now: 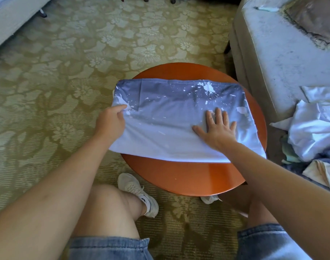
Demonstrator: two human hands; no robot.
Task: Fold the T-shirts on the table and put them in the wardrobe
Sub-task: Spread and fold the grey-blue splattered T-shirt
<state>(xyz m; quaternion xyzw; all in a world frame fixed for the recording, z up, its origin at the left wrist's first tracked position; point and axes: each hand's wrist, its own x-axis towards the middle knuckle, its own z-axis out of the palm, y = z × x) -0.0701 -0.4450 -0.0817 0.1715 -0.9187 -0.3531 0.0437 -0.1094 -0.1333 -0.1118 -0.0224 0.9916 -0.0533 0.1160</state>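
Evidently mid-fold, the grey-blue splattered T-shirt [169,117] lies on the round counter [188,175]; the right hand [216,128], spread flat, pins it; the left hand [111,122] pinches its left edge, seemingly to fold it across.

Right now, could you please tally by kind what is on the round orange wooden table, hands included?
Grey-to-white splattered T-shirt: 1
Bare hands on the shirt: 2, left hand and right hand
Total: 3

Left hand [111,121] grips T-shirt [175,111]; right hand [217,127] presses it.
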